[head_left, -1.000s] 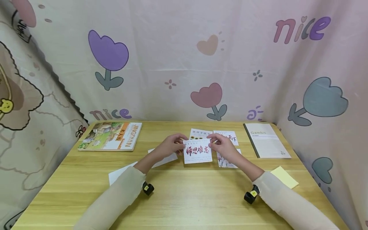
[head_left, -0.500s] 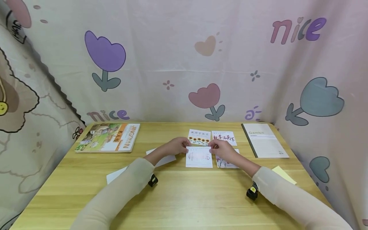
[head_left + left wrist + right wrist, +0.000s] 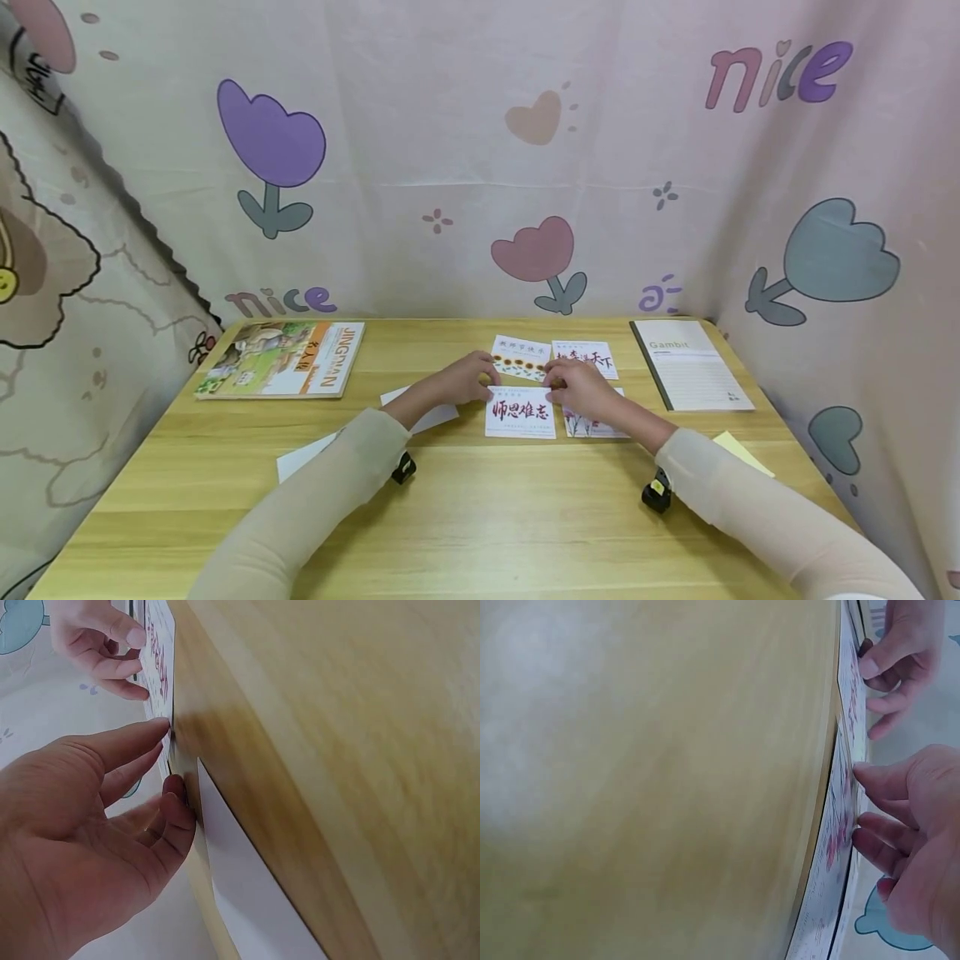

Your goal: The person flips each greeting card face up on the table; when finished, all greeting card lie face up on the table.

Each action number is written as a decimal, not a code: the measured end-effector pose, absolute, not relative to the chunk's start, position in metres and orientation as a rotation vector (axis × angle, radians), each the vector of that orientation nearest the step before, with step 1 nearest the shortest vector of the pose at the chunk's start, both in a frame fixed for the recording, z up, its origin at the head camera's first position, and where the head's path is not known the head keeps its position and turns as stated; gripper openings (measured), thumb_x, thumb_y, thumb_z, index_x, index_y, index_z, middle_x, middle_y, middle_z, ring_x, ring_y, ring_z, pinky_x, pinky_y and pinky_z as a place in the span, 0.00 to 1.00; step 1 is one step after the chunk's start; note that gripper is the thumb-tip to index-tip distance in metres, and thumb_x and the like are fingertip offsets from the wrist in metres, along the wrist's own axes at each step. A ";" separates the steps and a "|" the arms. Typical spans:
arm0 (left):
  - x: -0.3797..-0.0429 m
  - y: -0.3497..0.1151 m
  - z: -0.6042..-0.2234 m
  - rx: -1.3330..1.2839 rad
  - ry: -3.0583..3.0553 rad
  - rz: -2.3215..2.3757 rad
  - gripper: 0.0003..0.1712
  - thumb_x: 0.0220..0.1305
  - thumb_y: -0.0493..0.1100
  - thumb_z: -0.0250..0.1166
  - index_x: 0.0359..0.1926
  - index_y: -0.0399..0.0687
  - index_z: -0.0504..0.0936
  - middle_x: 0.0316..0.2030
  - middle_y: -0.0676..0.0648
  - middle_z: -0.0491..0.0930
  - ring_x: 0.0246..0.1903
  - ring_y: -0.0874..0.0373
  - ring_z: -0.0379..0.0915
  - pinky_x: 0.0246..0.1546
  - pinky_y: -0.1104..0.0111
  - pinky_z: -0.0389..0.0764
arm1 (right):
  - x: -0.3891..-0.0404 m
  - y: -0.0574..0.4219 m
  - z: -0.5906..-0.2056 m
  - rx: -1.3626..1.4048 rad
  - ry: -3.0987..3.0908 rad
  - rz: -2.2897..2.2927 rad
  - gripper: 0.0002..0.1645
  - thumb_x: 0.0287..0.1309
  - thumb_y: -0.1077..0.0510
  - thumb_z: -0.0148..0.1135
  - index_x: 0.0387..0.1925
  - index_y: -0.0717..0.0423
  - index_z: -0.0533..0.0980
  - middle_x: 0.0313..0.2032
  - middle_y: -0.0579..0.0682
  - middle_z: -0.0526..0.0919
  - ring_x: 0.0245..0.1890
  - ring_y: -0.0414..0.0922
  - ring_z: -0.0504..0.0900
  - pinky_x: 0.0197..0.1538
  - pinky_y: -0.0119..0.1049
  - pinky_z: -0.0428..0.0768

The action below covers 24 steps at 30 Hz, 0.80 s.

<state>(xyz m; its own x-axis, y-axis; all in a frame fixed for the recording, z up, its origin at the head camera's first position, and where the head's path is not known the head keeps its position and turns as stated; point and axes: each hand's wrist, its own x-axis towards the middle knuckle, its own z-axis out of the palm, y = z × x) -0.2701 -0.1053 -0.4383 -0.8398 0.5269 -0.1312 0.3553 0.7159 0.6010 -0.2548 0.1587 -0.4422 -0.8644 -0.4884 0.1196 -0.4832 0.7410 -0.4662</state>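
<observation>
A white greeting card point(image 3: 521, 412) with red Chinese characters lies at about table level in the middle. My left hand point(image 3: 465, 379) holds its upper left corner; in the left wrist view the thumb point(image 3: 154, 733) is on the card's edge. At the upper right corner my right hand point(image 3: 585, 387) holds the same card between thumb and fingers. Behind it lies a sunflower card point(image 3: 517, 360), and to the right of that a card with red lettering point(image 3: 603, 362). A flower card point(image 3: 588, 425), partly under my right hand, is to the right of the held card.
White papers point(image 3: 438, 417) lie by my left forearm, partly covered. A picture book point(image 3: 281, 358) is at the back left, a Gambit notebook point(image 3: 693, 367) at the back right. Yellow paper point(image 3: 742, 454) shows beside my right sleeve. A patterned curtain point(image 3: 420, 167) hangs behind the table.
Both hands have lowered the card from a tilted, raised position down to the table in front of the sunflower card. Glare on its lettering half a second ago is gone.
</observation>
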 end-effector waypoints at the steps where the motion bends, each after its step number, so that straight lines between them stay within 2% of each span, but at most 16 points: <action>1: -0.270 -0.105 -0.438 0.703 2.629 0.827 0.06 0.65 0.37 0.69 0.42 0.48 0.86 0.72 0.37 0.62 0.74 0.41 0.55 0.75 0.50 0.57 | -0.255 0.159 -0.442 -0.813 2.919 -0.764 0.09 0.59 0.60 0.71 0.42 0.54 0.85 0.61 0.56 0.80 0.64 0.57 0.75 0.69 0.61 0.60; 9: -0.270 -0.106 -0.435 0.731 2.597 0.838 0.04 0.65 0.36 0.69 0.40 0.48 0.85 0.72 0.39 0.65 0.74 0.41 0.57 0.75 0.50 0.57 | -0.256 0.159 -0.438 -0.816 2.920 -0.670 0.04 0.61 0.57 0.70 0.38 0.49 0.85 0.63 0.55 0.79 0.66 0.58 0.73 0.66 0.57 0.61; 13: -0.270 -0.106 -0.436 0.728 2.582 0.850 0.03 0.65 0.37 0.68 0.39 0.49 0.85 0.73 0.41 0.64 0.74 0.41 0.56 0.75 0.49 0.56 | -0.257 0.158 -0.437 -0.830 2.939 -0.622 0.03 0.60 0.56 0.71 0.37 0.48 0.86 0.62 0.54 0.80 0.61 0.55 0.75 0.58 0.51 0.64; 16: -0.271 -0.106 -0.437 0.724 2.575 0.854 0.03 0.65 0.37 0.69 0.39 0.49 0.84 0.73 0.41 0.64 0.75 0.41 0.55 0.75 0.50 0.56 | -0.258 0.158 -0.436 -0.830 2.950 -0.598 0.04 0.59 0.56 0.71 0.37 0.47 0.86 0.62 0.54 0.80 0.57 0.53 0.76 0.56 0.49 0.64; 21: -0.271 -0.105 -0.438 0.725 2.573 0.856 0.03 0.65 0.37 0.68 0.38 0.50 0.84 0.73 0.41 0.64 0.75 0.41 0.55 0.75 0.50 0.56 | -0.259 0.159 -0.437 -0.827 2.951 -0.607 0.03 0.59 0.56 0.71 0.36 0.47 0.85 0.63 0.55 0.79 0.62 0.57 0.74 0.63 0.54 0.63; 24: -0.271 -0.104 -0.438 0.726 2.580 0.845 0.03 0.65 0.37 0.69 0.39 0.49 0.85 0.73 0.41 0.64 0.74 0.41 0.56 0.75 0.50 0.56 | -0.259 0.160 -0.438 -0.847 2.965 -0.602 0.03 0.58 0.56 0.72 0.36 0.47 0.85 0.62 0.56 0.80 0.63 0.59 0.73 0.63 0.57 0.63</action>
<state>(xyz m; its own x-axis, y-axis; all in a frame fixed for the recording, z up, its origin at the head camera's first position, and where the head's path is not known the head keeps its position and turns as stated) -0.2709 -0.1037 -0.4375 -0.8158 0.5593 -0.1471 0.3638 0.6941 0.6212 -0.2594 0.1604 -0.4382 -0.8545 -0.5090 0.1033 -0.5090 0.7812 -0.3614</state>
